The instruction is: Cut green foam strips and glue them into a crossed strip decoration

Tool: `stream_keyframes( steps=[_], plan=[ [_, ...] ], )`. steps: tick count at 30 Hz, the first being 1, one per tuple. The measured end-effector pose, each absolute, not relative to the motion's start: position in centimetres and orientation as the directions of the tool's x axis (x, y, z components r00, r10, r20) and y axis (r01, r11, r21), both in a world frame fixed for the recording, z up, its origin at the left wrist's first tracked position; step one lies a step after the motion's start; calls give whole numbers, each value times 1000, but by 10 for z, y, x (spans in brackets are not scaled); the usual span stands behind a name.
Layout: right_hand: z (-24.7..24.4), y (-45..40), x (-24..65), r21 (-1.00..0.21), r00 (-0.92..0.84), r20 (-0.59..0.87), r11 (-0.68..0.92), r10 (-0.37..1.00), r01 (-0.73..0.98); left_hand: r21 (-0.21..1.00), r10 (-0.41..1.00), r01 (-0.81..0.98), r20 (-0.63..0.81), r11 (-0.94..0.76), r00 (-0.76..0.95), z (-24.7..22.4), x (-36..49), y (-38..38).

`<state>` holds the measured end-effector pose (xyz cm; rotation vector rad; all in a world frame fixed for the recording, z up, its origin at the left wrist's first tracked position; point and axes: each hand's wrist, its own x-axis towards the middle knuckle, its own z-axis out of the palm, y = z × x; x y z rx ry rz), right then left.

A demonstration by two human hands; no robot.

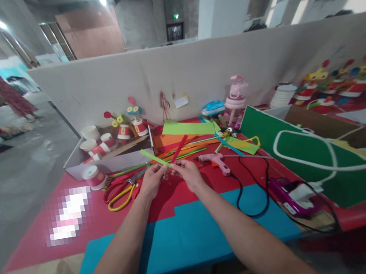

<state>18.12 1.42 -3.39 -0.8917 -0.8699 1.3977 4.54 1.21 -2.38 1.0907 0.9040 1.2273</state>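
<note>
My left hand (154,180) is closed in a pinch on a light green paper strip (153,156), which slants up to the left. A red paper strip (179,147) slants up to the right from the fingertips of my right hand (188,173), also pinched closed. The strips meet in a V between my hands; the fingers partly hide the join. Left of my left hand lie scissors with red and yellow handles (123,198). A pink glue gun (218,161) rests just right of my right hand. Loose coloured strips (194,145) lie behind both hands.
A white box (73,171) with paper cups stands at the left, near a paper cup (94,176). At the right are a green board (287,157), a white cable, and a purple power strip (292,198). Blue sheets (186,243) cover the front edge. A person (4,86) stands far left.
</note>
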Motion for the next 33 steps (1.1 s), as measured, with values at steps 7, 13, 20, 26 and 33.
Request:
stream_keyframes(
  steps=[7, 13, 20, 26, 33],
  plan=[
    [-35, 13, 179, -910, -32, -28, -39, 999, -414, 980, 987, -181, 101, -78, 121, -27, 44, 13],
    [-33, 11, 177, -898, 36, -21, -3, 999, -440, 979, 984, -186, 108, -81, 143, -25, 46, 12],
    [-31, 9, 177, -944, 22, 11, 18, 1000, -329, 983, 985, -141, 134, -118, 110, -22, 45, 11],
    [-27, 8, 178, -962, 75, 32, 51, 997, -267, 985, 980, -91, 158, -147, 124, -17, 44, 10],
    [-30, 14, 188, -950, 70, 40, 59, 997, -308, 989, 982, -63, 142, -135, 122, -18, 40, 11]
  ],
)
